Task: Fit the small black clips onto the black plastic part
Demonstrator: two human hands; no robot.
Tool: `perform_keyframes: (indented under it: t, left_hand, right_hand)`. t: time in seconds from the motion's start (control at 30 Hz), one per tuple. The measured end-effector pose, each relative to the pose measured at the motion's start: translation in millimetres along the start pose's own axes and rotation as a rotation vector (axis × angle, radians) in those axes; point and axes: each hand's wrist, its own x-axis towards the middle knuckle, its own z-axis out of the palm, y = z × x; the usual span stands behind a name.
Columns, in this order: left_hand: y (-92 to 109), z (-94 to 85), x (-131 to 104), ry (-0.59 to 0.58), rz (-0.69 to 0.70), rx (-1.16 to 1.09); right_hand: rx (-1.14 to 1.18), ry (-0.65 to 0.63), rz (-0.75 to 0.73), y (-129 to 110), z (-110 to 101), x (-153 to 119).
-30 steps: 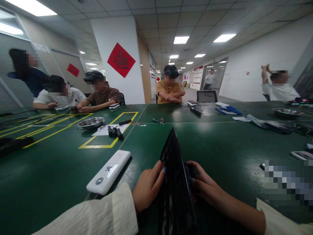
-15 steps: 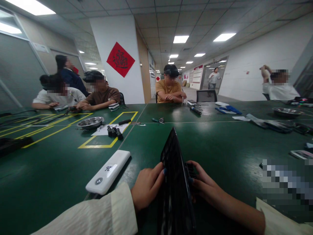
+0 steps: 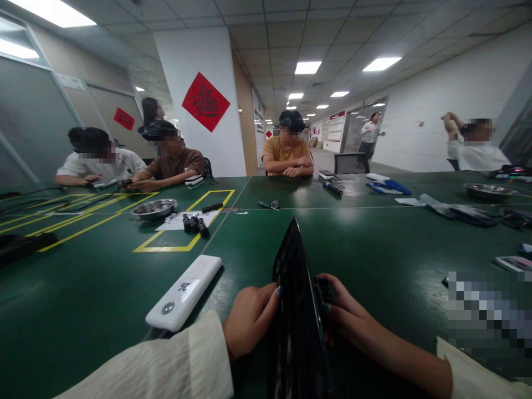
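A glossy black panel-like object [image 3: 297,310] stands on edge near the front of the green table, seen nearly edge-on. My left hand [image 3: 252,316] presses its thumb and bent fingers against the panel's left face. On the right side, my right hand [image 3: 347,310] pinches a small black gridded piece [image 3: 324,289] close to the panel's right face; some of its fingertips are hidden. A white power bank [image 3: 185,293] marked 26 lies left of my left hand.
On the green table [image 3: 241,238] stand metal bowls [image 3: 154,208] at the left and far right [image 3: 489,192]. Black cylinders [image 3: 195,224] rest on white paper. Pliers [image 3: 269,205] lie beyond the panel. Several people sit around the table.
My hands and the black panel hold nearly the same pose. The person standing at the back left has moved right, and the walker in the back doorway has shifted right.
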Motion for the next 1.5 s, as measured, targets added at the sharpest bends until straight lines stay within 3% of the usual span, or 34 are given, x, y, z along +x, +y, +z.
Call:
perform_keyframes:
  t: [0.53,0.97,1.27,1.5]
  left_hand:
    - [-1.0,3.4,1.3,0.016,-0.052,-0.008]
    - [1.6,2.1,-1.3,0.047,0.014,-0.026]
    - [-6.4,5.9,-3.2,0.069,-0.013,0.026]
    - [-1.1,3.7,0.8,0.013,-0.034,-0.038]
  right_hand:
    - [0.002,-0.034,-0.038,6.6,-3.8,0.3]
    - [-0.016,-0.023,-0.029,0.2,-0.7,-0.9]
    - [-0.007,-0.042,-0.05,4.3,-4.1,0.4]
    - [-0.019,-0.022,-0.024,0.3,-1.0,-0.7]
